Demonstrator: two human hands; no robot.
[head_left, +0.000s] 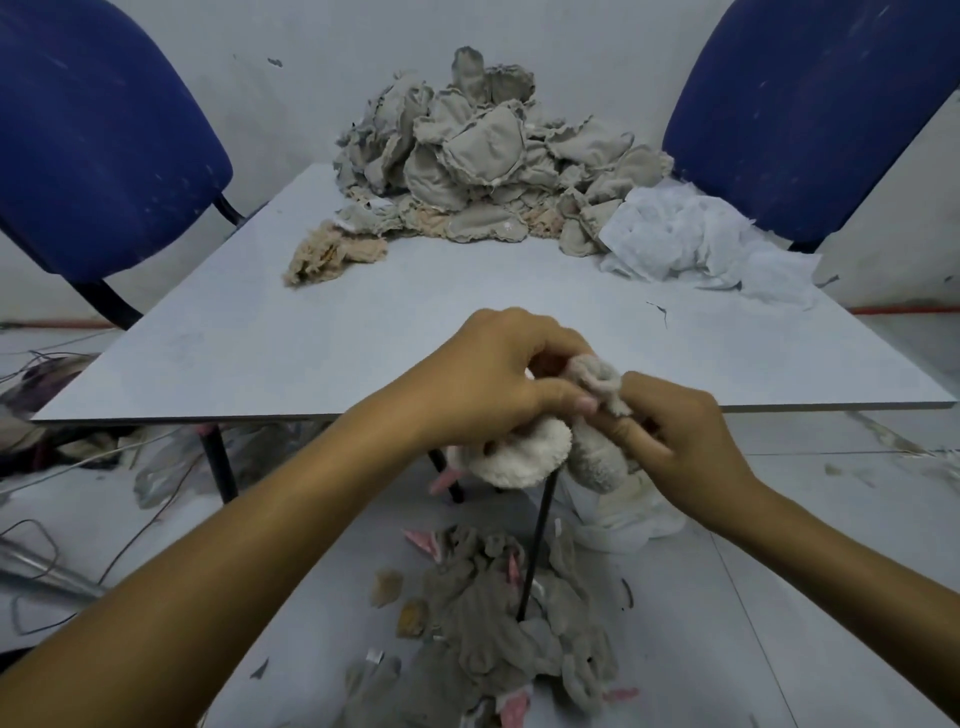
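A pale grey bench (260, 338) stands against a scuffed white wall, with a blue chair (93, 145) at one far corner and a second blue chair (810, 114) at the other. Along the far edge lies a big heap of flat grey fabric shells (467, 156), with a beige tuft (332, 257) on its left and a crumpled white heap (691, 234) on its right.

Over the near edge I hold one small plush piece (524, 457), grey with a cream fleecy patch, off the surface between both hands. My left hand (493, 379) curls over its top, thumb and fingers pinching the rolled grey edge. My right hand (685, 436) is curled too, its fingers pinching the grey part from the other side.

On the floor below lies a smaller pile of grey plush pieces (498, 623) with pink bits. I judge those finished and the far heap waiting, so most of the work is left. This piece looks only part-way turned.
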